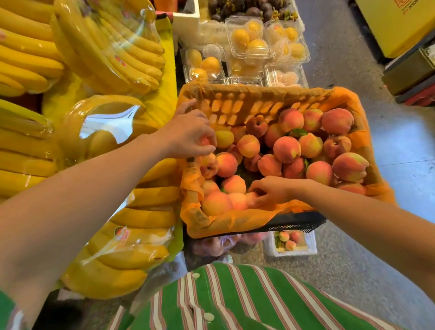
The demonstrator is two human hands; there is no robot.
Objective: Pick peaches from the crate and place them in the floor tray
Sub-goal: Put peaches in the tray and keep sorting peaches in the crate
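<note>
Now your left grip (188, 136) is curled round a small peach (204, 141) at the left rim of the crate (241, 225), and your right grip (272, 190) has thumb and fingers closed on a pale peach (248, 198) in the near left corner. Both fruits sit low among the heap, not yet lifted clear, by my reading. The tray (311, 246) lies on the floor beneath the crate's near rim, toward your body and a little right of centre, partly hidden by that rim, with a few peaches in it. From either grip it is back and down; the right one is nearer, so I judge it should go first, out over the near rim
</note>
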